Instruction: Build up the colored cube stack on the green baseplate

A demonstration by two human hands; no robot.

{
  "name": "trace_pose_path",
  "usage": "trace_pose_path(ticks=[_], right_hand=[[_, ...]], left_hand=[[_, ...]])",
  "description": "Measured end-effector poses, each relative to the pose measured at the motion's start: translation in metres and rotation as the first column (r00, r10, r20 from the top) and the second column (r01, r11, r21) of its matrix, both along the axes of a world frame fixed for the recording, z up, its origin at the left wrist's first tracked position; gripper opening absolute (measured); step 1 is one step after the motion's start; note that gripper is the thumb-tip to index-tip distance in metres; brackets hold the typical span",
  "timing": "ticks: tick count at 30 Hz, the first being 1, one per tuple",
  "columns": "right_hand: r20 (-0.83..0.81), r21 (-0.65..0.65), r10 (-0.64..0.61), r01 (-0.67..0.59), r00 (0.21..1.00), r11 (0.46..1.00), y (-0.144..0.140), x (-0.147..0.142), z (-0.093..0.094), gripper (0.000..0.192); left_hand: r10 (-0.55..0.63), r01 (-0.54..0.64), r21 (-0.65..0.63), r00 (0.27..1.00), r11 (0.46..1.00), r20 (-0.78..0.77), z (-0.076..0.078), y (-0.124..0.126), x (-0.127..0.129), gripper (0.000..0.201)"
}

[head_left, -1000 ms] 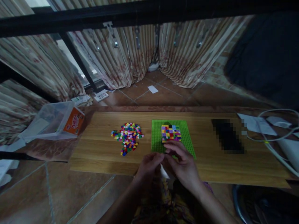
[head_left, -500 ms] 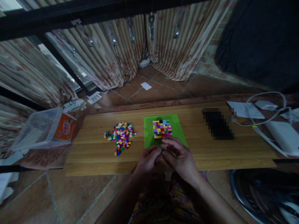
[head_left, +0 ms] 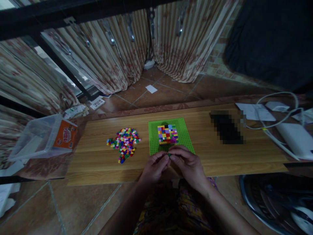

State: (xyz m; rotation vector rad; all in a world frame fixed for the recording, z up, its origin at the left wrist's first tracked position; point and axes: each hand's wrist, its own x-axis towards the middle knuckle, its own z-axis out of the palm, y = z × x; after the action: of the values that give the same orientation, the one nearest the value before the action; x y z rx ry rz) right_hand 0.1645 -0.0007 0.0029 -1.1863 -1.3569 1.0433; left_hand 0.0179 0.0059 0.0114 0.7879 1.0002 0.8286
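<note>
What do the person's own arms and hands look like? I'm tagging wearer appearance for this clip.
Both forearms are bare, with no sleeves showing. The left hand and right hand wear no gloves; no rings, watch or bracelets can be made out in the dim light. Below the arms, a dark garment with a multicoloured pattern covers the lap.

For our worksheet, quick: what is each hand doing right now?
Left hand: fingers pinched on a small green piece.
Right hand: fingers pinched on the same piece.
</note>
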Motion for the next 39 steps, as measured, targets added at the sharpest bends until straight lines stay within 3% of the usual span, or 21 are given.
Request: trace_pose_path(ticks=[7, 12, 20, 29, 39], right_hand=[[0.282, 0.18, -0.214, 0.167, 0.935, 0.969, 0.028, 0.002, -0.014, 0.011], [0.386, 0.245, -0.27, 0.184, 0.882, 0.952, 0.049, -0.005, -0.021, 0.007], [0.399, 0.264, -0.285, 0.189, 0.872, 0.946, 0.056, -0.01, -0.03, 0.007], [0.426, 0.278, -0.277, 0.166, 0.861, 0.946, 0.055, -0.009, -0.027, 0.006], [0.294, 0.172, -0.296, 0.254, 0.909, 0.952, 0.058, -0.018, -0.024, 0.007]], left_hand=[[0.202, -0.208, -0.037, 0.971, 0.977, -0.126, -0.009, 0.01, -0.005, 0.039], [0.284, -0.285, 0.018, 0.944, 0.958, -0.17, -0.014, 0.021, -0.016, 0.031], [0.305, -0.278, 0.149, 0.929, 0.949, -0.211, -0.02, 0.032, -0.019, 0.023], [0.299, -0.276, 0.131, 0.932, 0.952, -0.206, -0.024, 0.037, -0.015, 0.019], [0.321, -0.304, 0.115, 0.931, 0.946, -0.172, -0.031, 0.038, -0.014, 0.019]])
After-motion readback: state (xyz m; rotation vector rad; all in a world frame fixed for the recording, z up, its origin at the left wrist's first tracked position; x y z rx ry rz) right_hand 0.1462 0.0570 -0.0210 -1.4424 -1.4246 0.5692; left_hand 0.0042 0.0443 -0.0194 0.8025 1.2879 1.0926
